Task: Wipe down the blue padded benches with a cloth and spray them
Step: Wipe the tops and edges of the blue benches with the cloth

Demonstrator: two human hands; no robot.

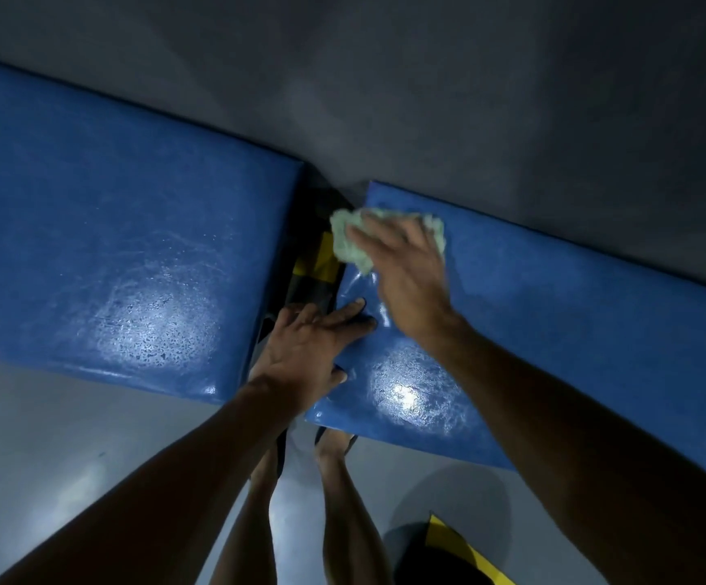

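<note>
Filling the upper part of the view, a grey wall (427, 78) is seen behind two blue padded benches. The left bench (110, 225) is the larger in view, and its vinyl top is beaded with droplets and streaked under a glare patch. The right bench (575, 331) is set just beside it, angled, with a narrow gap between the two; wet sheen is also shown near its front corner. A grey floor (47, 458) is visible below, where the person's bare legs and sandalled feet are seen, and a black-and-yellow striped object (461, 551) lies near the bottom edge; what it is cannot be told, as the light is poor there. The left hand (304, 352) is laid flat on the near-left edge of the right bench, fingers straight and spread, nothing held. The right hand (406, 276) is pressed down on a pale green cloth (351, 238), its grip curled over the bunched fabric, at the far-left corner of the right bench.
</note>
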